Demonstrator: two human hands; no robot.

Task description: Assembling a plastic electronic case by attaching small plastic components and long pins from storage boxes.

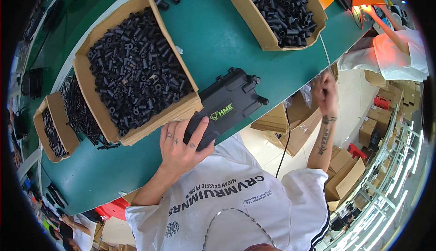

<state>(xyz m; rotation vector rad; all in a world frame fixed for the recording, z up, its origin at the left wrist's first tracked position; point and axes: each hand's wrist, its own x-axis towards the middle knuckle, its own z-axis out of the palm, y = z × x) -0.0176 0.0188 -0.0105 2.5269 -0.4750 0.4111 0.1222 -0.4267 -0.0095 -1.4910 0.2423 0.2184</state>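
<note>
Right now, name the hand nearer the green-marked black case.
Left: the left hand touches the black case; the right hand is apart from it, off to its right.

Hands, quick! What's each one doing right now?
Left hand: holding the black case by its end.
Right hand: blurred, fingers look curled; can't tell if it holds anything.

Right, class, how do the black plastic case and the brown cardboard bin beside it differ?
The black plastic case looks shut; the brown cardboard bin is open, filled with small black tubular parts. The case carries a green emblem; the bin, larger, shows none. Both are roughly rectangular.
</note>
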